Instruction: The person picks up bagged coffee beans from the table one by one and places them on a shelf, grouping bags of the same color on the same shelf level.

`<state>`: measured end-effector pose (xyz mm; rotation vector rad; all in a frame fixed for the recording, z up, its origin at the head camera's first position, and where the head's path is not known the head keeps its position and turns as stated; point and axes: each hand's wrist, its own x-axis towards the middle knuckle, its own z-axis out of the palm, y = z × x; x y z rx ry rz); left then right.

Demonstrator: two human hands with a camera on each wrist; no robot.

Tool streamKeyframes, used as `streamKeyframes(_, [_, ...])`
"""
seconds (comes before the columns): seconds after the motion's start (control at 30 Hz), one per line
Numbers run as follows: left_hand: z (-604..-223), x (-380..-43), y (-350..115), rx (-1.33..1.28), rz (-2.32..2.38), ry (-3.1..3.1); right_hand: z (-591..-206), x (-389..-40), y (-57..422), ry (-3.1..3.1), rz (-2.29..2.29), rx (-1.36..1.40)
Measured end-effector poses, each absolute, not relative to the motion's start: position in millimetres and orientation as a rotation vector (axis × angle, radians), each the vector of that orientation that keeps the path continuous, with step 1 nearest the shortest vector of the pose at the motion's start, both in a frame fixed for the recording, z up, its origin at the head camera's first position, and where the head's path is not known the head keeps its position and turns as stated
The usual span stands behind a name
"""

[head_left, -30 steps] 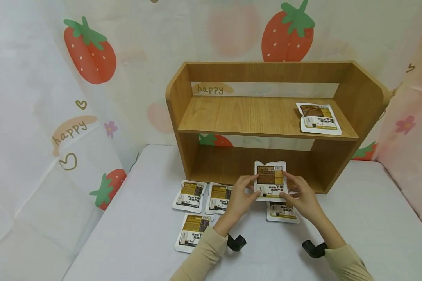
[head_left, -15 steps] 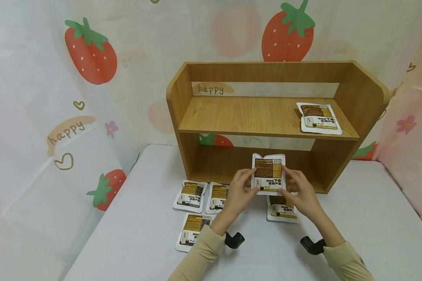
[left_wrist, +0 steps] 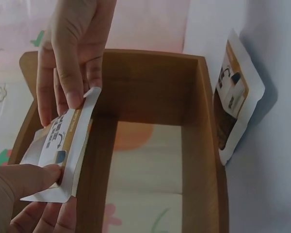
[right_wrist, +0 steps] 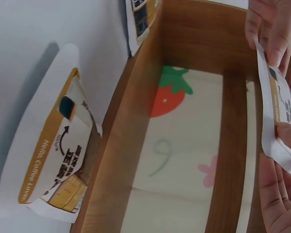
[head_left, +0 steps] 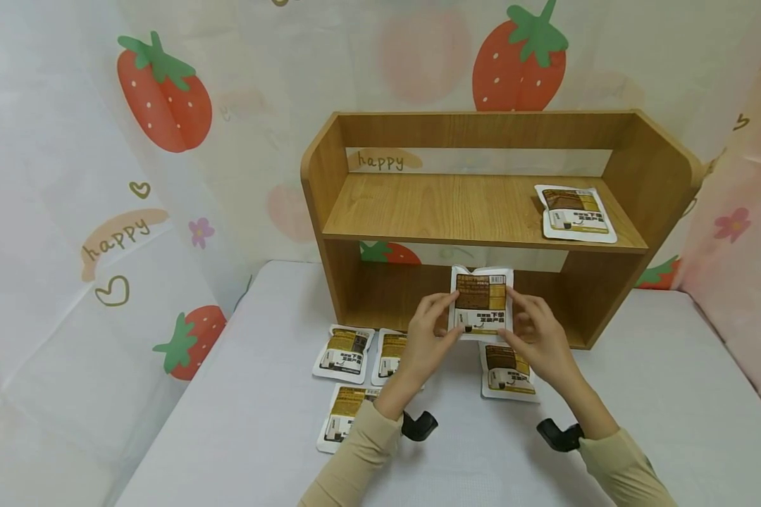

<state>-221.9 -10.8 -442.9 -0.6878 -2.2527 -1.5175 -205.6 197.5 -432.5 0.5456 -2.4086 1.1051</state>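
Note:
A flat white pouch [head_left: 480, 303] with a brown and yellow label is held up in front of the wooden shelf's lower compartment. My left hand [head_left: 426, 338] pinches its left edge, thumb on the front and fingers behind. On the opposite edge my right hand [head_left: 541, 341] pinches it the same way. In the left wrist view the pouch [left_wrist: 58, 145] is gripped between both hands, its white bottom seam facing the camera. Below the held pouch, a similar pouch [head_left: 509, 373] lies on the table before the shelf.
The two-tier wooden shelf [head_left: 418, 243] stands at the back of the white table [head_left: 241, 422]. One pouch [head_left: 576, 213] lies at the right end of its upper board. Left of my left hand lie several pouches [head_left: 344, 354], partly covered by my forearm. A strawberry-print cloth [head_left: 247, 141] hangs behind.
Both hands have raised the held pouch and moved it slightly left, toward the shelf. More of the pouch on the table beneath it now shows. The other pouches have stayed in place.

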Motion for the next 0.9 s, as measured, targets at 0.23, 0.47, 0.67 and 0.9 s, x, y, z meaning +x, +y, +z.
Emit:
streamKeyframes(0.23, [-434.6, -223.0, -15.8, -0.756, -1.454, -2.231, -425.2, -206.1, 194.2, -2.354, 1.132, 0.543])
streamKeyframes(0.47, [-428.2, -224.4, -19.0, -0.815, -1.402, -2.216, -418.2, -206.4, 192.3, -2.314, 1.144, 0.564])
streamKeyframes(0.67, [-418.4, -225.5, -20.9, -0.863, -1.374, -2.218, -397.2, -199.4, 185.0, -2.281, 1.137, 0.566])
streamKeyframes(0.9, [-408.5, -227.5, -21.7, -0.863, -1.353, -2.2, -386.8, -200.4, 183.9, -2.265, 1.117, 0.586])
